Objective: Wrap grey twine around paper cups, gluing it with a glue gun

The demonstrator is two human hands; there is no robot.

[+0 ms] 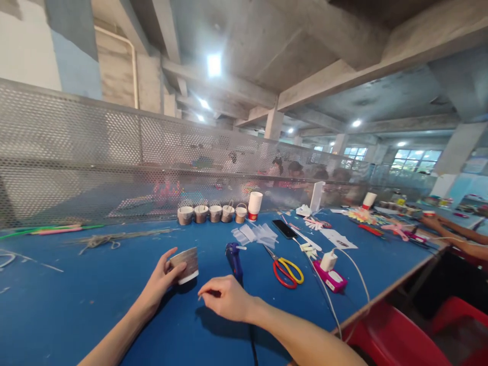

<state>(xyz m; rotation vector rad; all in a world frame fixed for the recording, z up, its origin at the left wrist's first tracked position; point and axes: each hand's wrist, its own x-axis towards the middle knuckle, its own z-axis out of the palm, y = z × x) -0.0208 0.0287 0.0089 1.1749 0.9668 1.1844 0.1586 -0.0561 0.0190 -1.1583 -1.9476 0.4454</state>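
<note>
My left hand grips a small grey-brown cup with a pale rim, tilted on its side above the blue table. To its right, my right hand is closed in a pinch; a tiny tip shows at the fingers, too small to name. Beyond my right hand lies a blue glue gun. Scissors with red and yellow handles rest right of the gun. Behind them are translucent strips and a black phone.
Several small buckets and stacked paper cups line a perforated metal screen. A white charger sits on a magenta power strip, its cable looping over the table edge. At far right, a person's arms reach in near red stools.
</note>
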